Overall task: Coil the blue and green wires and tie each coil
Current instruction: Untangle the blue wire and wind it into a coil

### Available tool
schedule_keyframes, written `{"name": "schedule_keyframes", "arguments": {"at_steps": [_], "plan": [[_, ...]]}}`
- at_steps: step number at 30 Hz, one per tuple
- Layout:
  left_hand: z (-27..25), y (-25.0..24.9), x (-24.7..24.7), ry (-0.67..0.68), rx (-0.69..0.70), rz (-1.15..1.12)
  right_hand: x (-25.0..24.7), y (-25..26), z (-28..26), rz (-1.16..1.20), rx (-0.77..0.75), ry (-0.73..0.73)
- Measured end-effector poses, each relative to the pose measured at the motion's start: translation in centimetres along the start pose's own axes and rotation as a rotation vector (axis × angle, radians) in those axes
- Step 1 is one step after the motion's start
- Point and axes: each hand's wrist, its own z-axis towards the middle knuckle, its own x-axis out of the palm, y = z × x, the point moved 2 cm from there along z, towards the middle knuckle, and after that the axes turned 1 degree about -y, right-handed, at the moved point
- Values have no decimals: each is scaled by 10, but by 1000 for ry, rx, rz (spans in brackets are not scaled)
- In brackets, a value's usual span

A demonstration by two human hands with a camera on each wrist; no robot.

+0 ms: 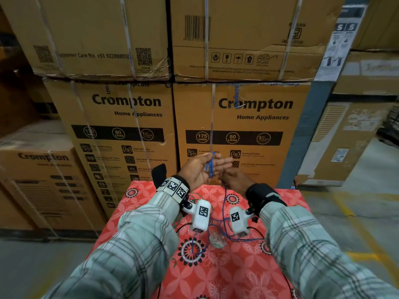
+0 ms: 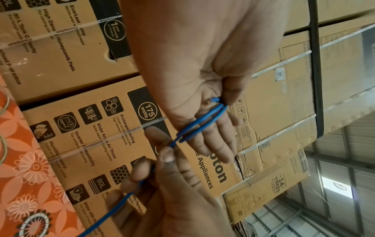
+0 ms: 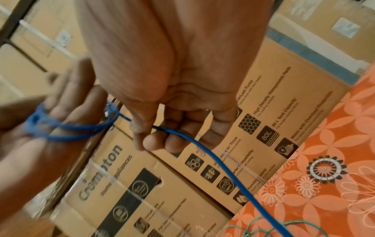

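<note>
My left hand [image 1: 194,171] is raised palm-up over the table's far edge, its fingers [image 2: 215,144] held straight. A few loops of the blue wire [image 2: 199,125] are wound across those fingers, and the thumb pins the wire against the index finger. Just to the right, my right hand [image 1: 235,180] pinches the same blue wire [image 3: 178,136] between thumb and curled fingers [image 3: 154,144]. From there the wire hangs down to the table [image 1: 224,210]. The green wire [image 3: 302,224] lies loose on the cloth below, partly hidden under my wrists in the head view.
The table [image 1: 226,277] carries a red floral cloth. A small pale crumpled item [image 1: 217,239] lies on it between the wrist cameras. Stacked cardboard boxes [image 1: 237,117] stand close behind the table. Grey floor lies on both sides.
</note>
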Motion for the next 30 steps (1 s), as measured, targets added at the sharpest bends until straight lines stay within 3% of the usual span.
{"name": "schedule_keyframes", "arguments": {"at_steps": [6, 9, 14, 17, 20, 26, 30], "plan": [[12, -11, -7, -131, 139, -5, 24, 7, -4, -6, -30, 85], [14, -20, -14, -212, 180, 47, 25, 14, -13, -170, -54, 124], [7, -15, -20, -253, 132, 203, 12, 37, -28, -643, -379, 131], [-1, 5, -22, -233, 71, 236, 6, 45, -38, -811, -475, 102], [-14, 29, -27, -237, 22, 292, 10, 46, -51, -797, -589, 44], [-29, 62, -36, -305, 15, 427, 21, 43, -58, -724, -597, -3], [-39, 73, -50, -332, 6, 486, 27, 45, -65, -523, -568, 8]]}}
